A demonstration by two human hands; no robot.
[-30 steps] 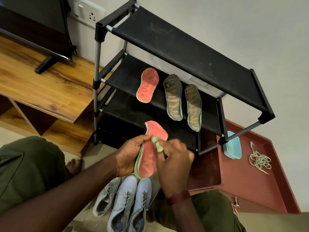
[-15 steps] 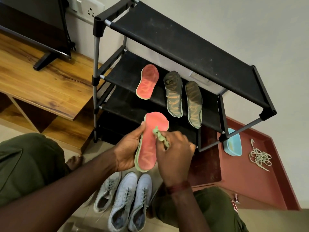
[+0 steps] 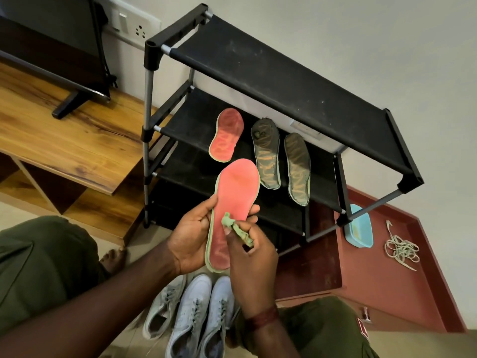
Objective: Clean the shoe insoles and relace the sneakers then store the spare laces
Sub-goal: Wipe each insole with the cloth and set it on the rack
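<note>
A black shoe rack (image 3: pixel 284 81) stands against a pale wall (image 3: pixel 361 34). Left of it, a television (image 3: pixel 51 42) sits on a wooden cabinet (image 3: pixel 64 140), beside a wall socket (image 3: pixel 131 24).

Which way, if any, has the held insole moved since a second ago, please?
Yes, upward: the held insole now reaches the shelved red insole on the rack; earlier it sat clearly below.

Olive-green trousers, loose and creased. The left leg (image 3: pixel 38 267) is at near left, with a fold line running across the cloth. The right leg (image 3: pixel 322 332) is at near right, in the same cloth. A small red-and-white tag (image 3: pixel 361 330) sits at its right edge; the print is too small to read, and I cannot tell if it is sewn on. Right wrist: dark red band (image 3: pixel 260 317), close-fitting. Forearms bare to the frame edge. Also bare: left hand (image 3: pixel 191 239), right hand (image 3: pixel 251 264), and one foot (image 3: pixel 113 257) with toes showing, beside the left leg.
</note>
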